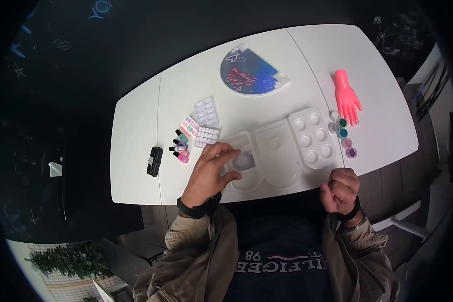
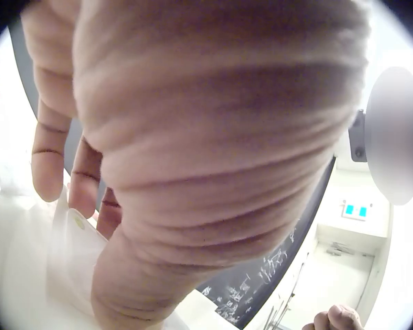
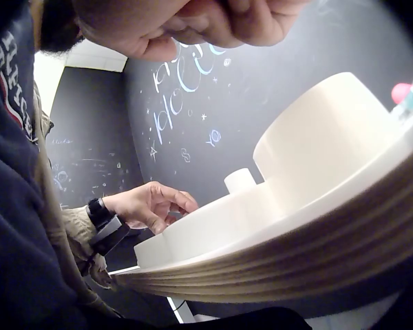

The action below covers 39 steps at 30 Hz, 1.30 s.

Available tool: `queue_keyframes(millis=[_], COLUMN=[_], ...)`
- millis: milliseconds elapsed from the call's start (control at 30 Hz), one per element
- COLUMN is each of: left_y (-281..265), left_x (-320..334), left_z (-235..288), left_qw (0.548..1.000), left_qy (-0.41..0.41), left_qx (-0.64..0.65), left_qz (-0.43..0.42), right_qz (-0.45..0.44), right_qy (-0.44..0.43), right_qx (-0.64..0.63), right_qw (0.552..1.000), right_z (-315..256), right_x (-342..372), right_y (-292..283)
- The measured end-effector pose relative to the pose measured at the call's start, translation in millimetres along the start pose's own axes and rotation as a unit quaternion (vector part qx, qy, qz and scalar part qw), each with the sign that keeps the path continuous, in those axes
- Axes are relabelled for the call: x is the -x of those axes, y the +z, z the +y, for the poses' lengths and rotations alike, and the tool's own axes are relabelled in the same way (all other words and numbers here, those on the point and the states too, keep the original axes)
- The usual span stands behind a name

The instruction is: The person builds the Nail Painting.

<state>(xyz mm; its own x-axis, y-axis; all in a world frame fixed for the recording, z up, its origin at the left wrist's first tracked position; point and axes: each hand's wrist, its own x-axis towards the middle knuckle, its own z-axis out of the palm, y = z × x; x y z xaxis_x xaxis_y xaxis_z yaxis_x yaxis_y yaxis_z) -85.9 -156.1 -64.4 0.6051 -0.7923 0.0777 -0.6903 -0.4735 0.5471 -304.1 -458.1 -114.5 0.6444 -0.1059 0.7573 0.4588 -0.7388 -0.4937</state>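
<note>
Left hand [image 1: 207,171] at center of head frame, released, thumb and fingers parted beside a clear round piece [image 1: 244,161] in the leftmost white tray [image 1: 246,184], 6-well palette [image 1: 312,138] right of center, right hand [image 1: 341,190] clenched, holding nothing visible, lower right.

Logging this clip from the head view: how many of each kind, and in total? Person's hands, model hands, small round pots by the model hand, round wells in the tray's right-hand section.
Left hand and right hand: 2
Pink model hand: 1
Small round pots: 6
Round wells: 6
Total: 15
</note>
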Motion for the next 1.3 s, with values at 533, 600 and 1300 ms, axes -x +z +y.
queue_keyframes(millis=[533,600,1300], left_y=[-42.4,-59.1,58.1], left_x=[-27.9,-46.1,-287.3], left_z=[10.1,20.4,-18.1], left_qw=[0.995,0.992,0.966], left_qy=[0.085,0.108,0.069], left_qx=[-0.008,-0.027,-0.188], left_qz=[0.054,0.06,-0.162], right_qz=[0.012,0.013,-0.053], right_qy=[-0.008,-0.011,-0.101], right_qx=[-0.002,-0.002,0.054], right_qw=[1.0,1.0,0.992], right_z=[1.7,1.3,1.4], right_x=[-0.6,-1.6,-9.5], right_y=[-1.6,-1.7,-8.6])
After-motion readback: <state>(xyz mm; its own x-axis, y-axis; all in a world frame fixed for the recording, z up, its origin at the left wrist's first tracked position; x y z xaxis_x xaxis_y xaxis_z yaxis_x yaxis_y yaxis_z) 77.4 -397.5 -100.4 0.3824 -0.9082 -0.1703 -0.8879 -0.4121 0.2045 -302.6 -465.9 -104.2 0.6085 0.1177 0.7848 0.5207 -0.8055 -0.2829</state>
